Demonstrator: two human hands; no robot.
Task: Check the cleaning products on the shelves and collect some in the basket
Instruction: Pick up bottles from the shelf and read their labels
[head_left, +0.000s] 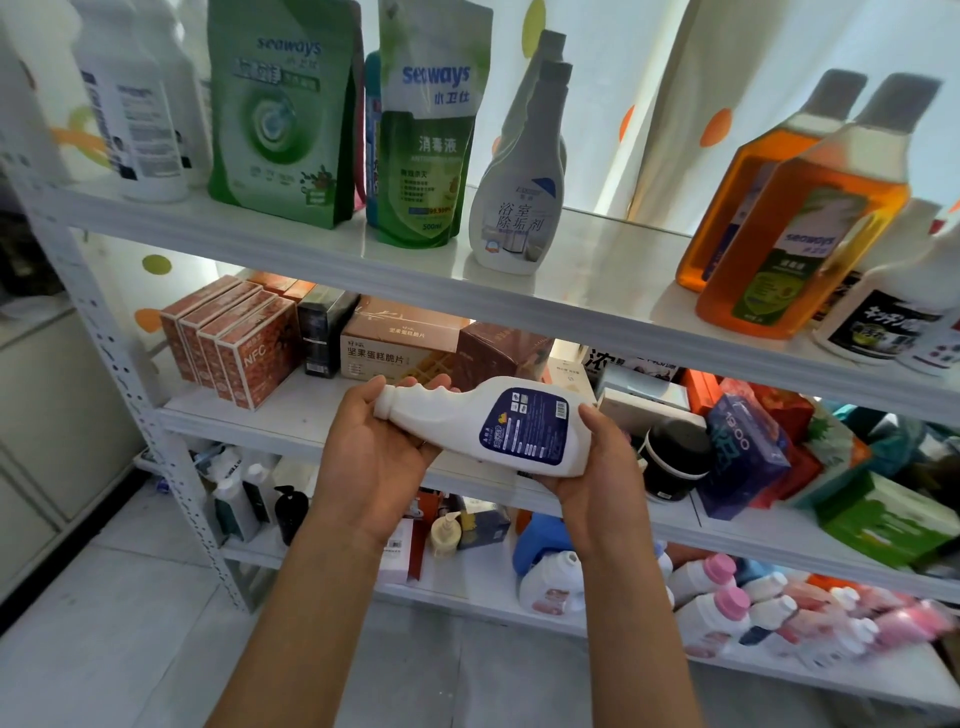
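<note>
A white cleaner bottle (467, 421) with a dark blue back label lies sideways in front of the shelves, held in both hands. My left hand (374, 452) cups its narrow neck end, fingers curled round it. My right hand (597, 467) grips its wide base from below, thumb up against the bottom. On the top shelf (587, 280) stand two matching white spray-type bottles (519, 208), green Seaways refill pouches (426, 140) and orange disinfectant bottles (789, 228). No basket is in view.
White bottles (135, 98) stand at the top left. The middle shelf holds orange NFC boxes (234, 348), a biscuit box (395, 348), a black jar (675, 457) and bags. The lower shelf carries pink-capped bottles (727, 603) and a blue jug (545, 545). Grey floor lies below.
</note>
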